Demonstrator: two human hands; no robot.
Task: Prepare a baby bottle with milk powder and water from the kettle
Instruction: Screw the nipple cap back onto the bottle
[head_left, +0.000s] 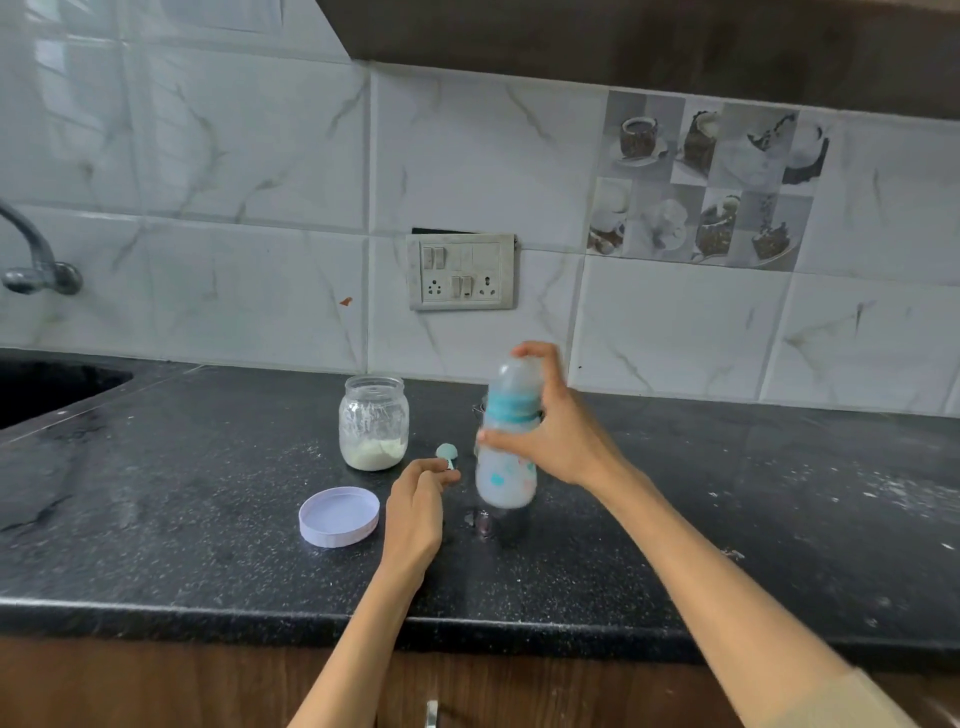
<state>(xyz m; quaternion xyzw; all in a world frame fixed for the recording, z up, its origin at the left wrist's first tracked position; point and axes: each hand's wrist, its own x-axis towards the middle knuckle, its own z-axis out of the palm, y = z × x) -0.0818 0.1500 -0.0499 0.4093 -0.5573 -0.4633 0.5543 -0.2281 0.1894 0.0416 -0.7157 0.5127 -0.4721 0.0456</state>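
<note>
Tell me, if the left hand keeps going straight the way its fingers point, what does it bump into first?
Probably the small teal scoop, which the left hand is already almost touching at its fingers. Beyond it is bare counter, with the powder jar a bit to the left. Depth is hard to judge.

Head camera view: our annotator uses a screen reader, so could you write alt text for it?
The right hand holds a capped baby bottle, motion-blurred, above a black counter. The left hand holds a small scoop beside an open powder jar and its lid.
</note>
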